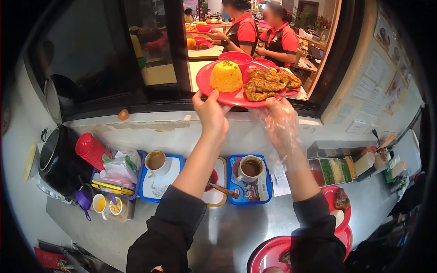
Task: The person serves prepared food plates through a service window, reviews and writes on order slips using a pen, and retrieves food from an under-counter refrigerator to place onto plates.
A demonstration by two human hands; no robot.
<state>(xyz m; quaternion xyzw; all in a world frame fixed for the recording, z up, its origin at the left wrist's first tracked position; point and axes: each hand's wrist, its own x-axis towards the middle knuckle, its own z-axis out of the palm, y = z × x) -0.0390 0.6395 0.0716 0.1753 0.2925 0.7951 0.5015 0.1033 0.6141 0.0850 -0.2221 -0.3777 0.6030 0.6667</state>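
Both my hands hold up a red plate (236, 98) at the window opening. On the plate are a mound of yellow rice (226, 76), a piece of grilled chicken (268, 83) and a red bowl (235, 58) at the back. My left hand (211, 113), bare, grips the near left edge, with its thumb at the rim. My right hand (280, 119) wears a clear plastic glove and grips the near right edge beside the chicken.
Two people in red and black shirts (243, 29) stand beyond the window frame (182, 45). Below are two mugs (155, 161) on blue-rimmed lids, stacked red cups (90, 148), a black pot (61, 159), condiment trays (334, 172) and red plates with food (268, 255).
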